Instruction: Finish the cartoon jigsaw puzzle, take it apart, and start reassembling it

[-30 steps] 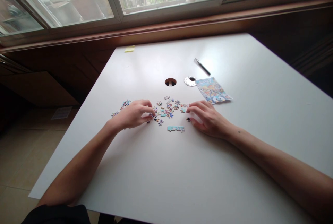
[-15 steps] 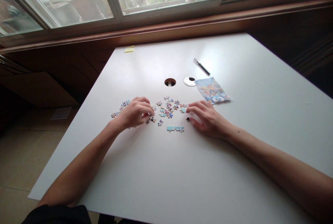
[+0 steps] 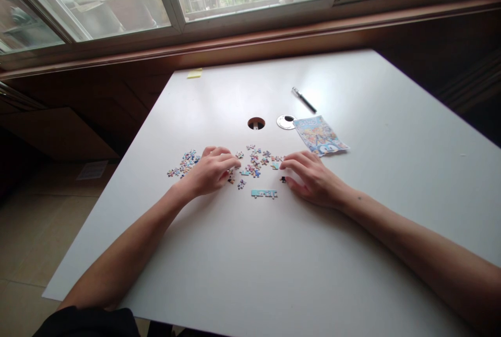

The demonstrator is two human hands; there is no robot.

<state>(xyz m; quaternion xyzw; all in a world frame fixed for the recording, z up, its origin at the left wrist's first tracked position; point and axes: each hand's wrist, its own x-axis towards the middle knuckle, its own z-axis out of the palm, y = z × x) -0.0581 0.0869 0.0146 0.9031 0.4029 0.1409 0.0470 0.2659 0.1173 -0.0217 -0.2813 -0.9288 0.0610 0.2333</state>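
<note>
Loose jigsaw pieces (image 3: pixel 255 159) lie scattered on the white table between my two hands. My left hand (image 3: pixel 213 171) reaches over the left edge of this scatter, its fingers bent and apart from the thumb. Its fingertips are close above some pieces, and I see nothing held. To the right, my right hand (image 3: pixel 307 176) rests on the table with thumb and fingers spread. A dark jigsaw piece (image 3: pixel 283 179) lies by its thumb tip. Nearer to me is a joined strip of light-blue jigsaw pieces (image 3: pixel 264 193). A second cluster of pieces (image 3: pixel 188 159) sits left of my left hand, partly hidden by it.
Behind my right hand lies a colourful picture sheet (image 3: pixel 319 135). A black pen (image 3: pixel 304 100) is farther back. The white table (image 3: pixel 250 264) has a round cable hole (image 3: pixel 256 123) with its metal cover (image 3: pixel 286 122) alongside. A yellow sticky note (image 3: pixel 194 73) is at the far left corner.
My left hand has moved slightly right over the loose pieces, uncovering more of the left cluster. My right hand has stayed in place.
</note>
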